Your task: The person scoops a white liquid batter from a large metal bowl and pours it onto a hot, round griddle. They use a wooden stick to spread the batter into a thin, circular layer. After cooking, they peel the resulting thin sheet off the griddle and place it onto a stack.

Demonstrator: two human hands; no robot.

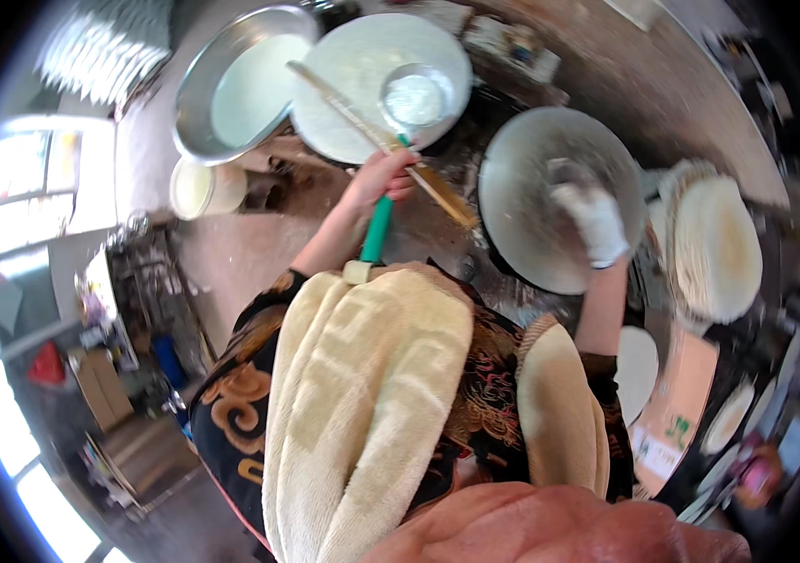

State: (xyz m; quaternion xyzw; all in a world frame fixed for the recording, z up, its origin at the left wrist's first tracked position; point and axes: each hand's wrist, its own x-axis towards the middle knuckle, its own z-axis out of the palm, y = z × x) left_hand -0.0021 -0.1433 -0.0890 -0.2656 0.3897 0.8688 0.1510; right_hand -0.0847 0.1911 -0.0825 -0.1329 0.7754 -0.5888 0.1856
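My left hand grips the green handle of a ladle together with a flat wooden stick that lies crosswise. The ladle's metal bowl, holding whitish liquid, is over a round griddle covered by a pale sheet of batter. In a white glove, my right hand presses a blurred greyish pad onto a second round griddle, whose grey surface has darker smears. To the upper left, a wide metal basin contains milky batter.
A thick stack of round flatbreads stands right of the bare griddle. A white bucket sits below the basin. Another pale round lies by a cardboard box near my right elbow. A towel hangs round my neck.
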